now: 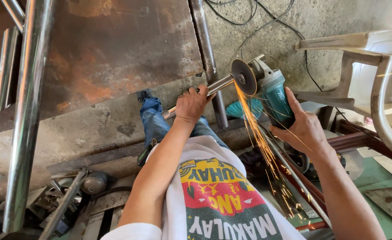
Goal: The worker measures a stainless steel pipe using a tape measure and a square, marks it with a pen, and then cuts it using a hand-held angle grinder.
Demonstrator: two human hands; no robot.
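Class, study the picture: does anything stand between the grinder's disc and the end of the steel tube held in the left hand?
Nothing visible does. The disc of the angle grinder already meets the tube end, throwing sparks downward.

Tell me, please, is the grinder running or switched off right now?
Running. Sparks stream down from where the grinder disc meets the end of the metal tube, held by the left hand; the right hand grips the grinder.

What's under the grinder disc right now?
Under the grinder disc, the end of the shiny metal tube meets its edge, held by the left hand. Sparks stream down. The exact contact spot is hidden behind the disc. The right hand holds the teal grinder body.
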